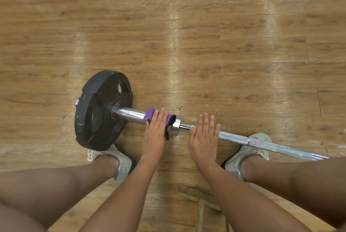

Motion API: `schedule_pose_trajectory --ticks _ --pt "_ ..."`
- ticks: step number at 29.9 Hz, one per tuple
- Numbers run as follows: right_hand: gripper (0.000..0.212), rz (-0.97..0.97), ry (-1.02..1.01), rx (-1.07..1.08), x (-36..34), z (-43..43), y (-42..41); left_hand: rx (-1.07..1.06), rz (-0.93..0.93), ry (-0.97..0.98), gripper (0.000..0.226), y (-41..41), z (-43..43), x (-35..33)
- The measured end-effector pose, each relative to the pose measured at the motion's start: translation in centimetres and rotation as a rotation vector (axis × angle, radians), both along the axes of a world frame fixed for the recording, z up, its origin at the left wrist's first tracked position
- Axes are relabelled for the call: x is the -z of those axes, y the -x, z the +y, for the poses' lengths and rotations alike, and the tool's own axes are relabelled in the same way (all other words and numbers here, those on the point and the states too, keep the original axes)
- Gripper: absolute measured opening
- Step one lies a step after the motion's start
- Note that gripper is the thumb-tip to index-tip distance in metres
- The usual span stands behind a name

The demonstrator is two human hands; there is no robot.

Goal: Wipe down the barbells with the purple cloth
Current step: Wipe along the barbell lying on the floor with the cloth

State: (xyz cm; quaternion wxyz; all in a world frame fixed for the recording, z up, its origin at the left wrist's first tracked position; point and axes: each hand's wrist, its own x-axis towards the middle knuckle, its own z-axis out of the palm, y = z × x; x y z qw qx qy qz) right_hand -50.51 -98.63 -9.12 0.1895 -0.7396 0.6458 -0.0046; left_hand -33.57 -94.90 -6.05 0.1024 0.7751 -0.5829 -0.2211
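Left hand [155, 131] presses purple cloth [149, 114] on barbell [129, 113]; right hand [204, 138] rests flat

no text, label, brand or number can be read anywhere; any raised marks on the black weight plate [101, 108] are too blurred to make out.

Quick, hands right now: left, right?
Left hand: open, pressing purple cloth on barbell.
Right hand: open, flat on barbell.

The barbell [262, 142] lies on the floor [187, 25], plate [101, 110] leftmost, cloth [149, 112] draped right of it.
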Motion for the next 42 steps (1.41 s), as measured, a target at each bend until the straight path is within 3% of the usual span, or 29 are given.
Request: schedule_pose_trajectory --ticks 2,5,8,14,20,27,33,39,42 --pt "0.060 0.006 0.001 -0.001 -0.1 -0.5 0.0 0.018 -0.035 -0.003 0.097 0.0 0.7 0.4" --pt "0.060 0.030 -0.006 -0.008 -0.3 -1.5 -0.2 0.058 -0.049 0.020 0.105 -0.6 0.1 0.9" --pt "0.062 0.037 -0.035 -0.013 -0.6 -2.6 -0.4 0.086 -0.044 0.025 0.101 -1.4 -1.5 1.0" --pt "0.067 0.036 -0.055 -0.006 -0.8 -5.7 -0.7 0.032 -0.001 0.085 0.064 -2.2 -6.6 1.2" --pt "0.065 0.031 -0.121 -0.010 -1.2 -8.9 -1.0 0.019 0.048 0.151 0.098 -0.7 -4.8 1.9" --pt "0.056 0.019 -0.181 -0.010 -1.0 -12.4 -1.2 0.075 -0.033 0.117 0.080 -2.0 -10.3 1.5" --pt "0.054 0.020 -0.224 -0.014 -1.1 -15.2 -1.4 0.106 0.015 0.140 0.095 -1.8 -8.8 1.7" --pt "0.055 0.028 -0.219 -0.028 -1.1 -17.4 -1.6 0.098 -0.034 0.141 0.074 -1.9 -13.0 1.6" --pt "0.056 0.027 -0.242 -0.033 -1.2 -18.4 -1.5 0.116 -0.035 0.122 0.084 -1.7 -12.6 1.6"
